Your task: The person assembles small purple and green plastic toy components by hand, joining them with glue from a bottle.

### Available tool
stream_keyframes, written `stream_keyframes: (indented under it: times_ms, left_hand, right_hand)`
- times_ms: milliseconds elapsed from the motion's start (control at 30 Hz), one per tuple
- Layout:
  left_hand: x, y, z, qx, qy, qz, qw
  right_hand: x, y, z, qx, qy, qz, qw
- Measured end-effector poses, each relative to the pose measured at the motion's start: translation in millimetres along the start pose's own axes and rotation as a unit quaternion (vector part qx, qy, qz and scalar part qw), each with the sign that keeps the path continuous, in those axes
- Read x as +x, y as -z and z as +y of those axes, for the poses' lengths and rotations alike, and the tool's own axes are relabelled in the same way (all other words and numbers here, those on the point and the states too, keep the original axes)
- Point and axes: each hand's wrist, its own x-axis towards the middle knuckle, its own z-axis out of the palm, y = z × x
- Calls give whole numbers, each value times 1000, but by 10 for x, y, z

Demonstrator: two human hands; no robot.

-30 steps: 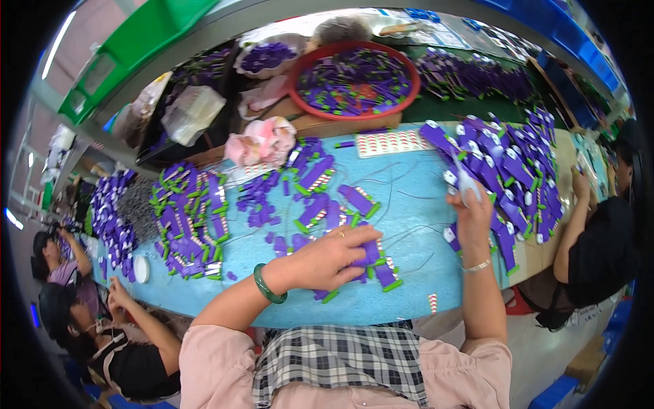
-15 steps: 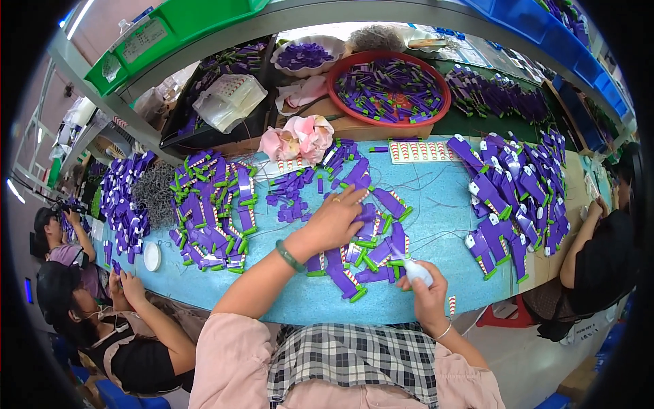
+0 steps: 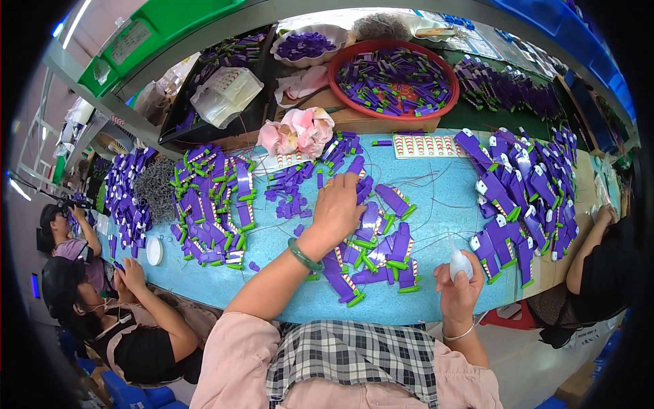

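Observation:
My left hand (image 3: 338,208), with a green bangle at its wrist, reaches over the middle of the table. Its fingers are bent and close on a purple plastic piece (image 3: 357,165), mostly hidden under them. In my right hand (image 3: 461,293) is a small white squeeze bottle (image 3: 461,264) with a thin nozzle tilted upward. Between the hands lies a loose group of purple pieces with green ends (image 3: 376,255), some with red-and-white striped edges. Small purple parts (image 3: 289,194) are scattered left of my left hand.
Heaps of purple-green pieces lie at left (image 3: 208,204) and right (image 3: 528,184). A red tray (image 3: 455,88) of similar parts, pink crumpled paper (image 3: 300,129) and a striped sticker sheet (image 3: 426,146) are at the back. Co-workers sit at left (image 3: 129,334) and right (image 3: 596,252).
My right hand has moved right with the bottle, away from the pieces, and the nozzle now points more upright. My left hand has shifted slightly left and its fingers have drawn together.

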Motion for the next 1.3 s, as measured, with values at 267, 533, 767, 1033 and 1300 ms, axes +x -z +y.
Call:
stream_keyframes:
  times_ms: [267, 533, 767, 1033, 1300]
  left_hand:
    - [-179, 323, -12, -146, 31, 79, 986]
    - [-1147, 1196, -139, -545, 202, 53, 812]
    - [-1702, 486, -106, -215, 28, 9, 976]
    - [-1686, 687, -380, 3, 164, -40, 986]
    - [-1457, 510, -272, 83, 109, -11, 990]
  right_hand:
    - [111, 106, -79, 15, -27, -4, 1000]
    - [150, 159, -88, 38, 40, 10, 998]
    - [62, -183, -49, 26, 14, -75, 997]
    - [-55, -352, -121, -64, 43, -128, 989]
    - [-24, -664, -90, -91, 7, -181, 979]
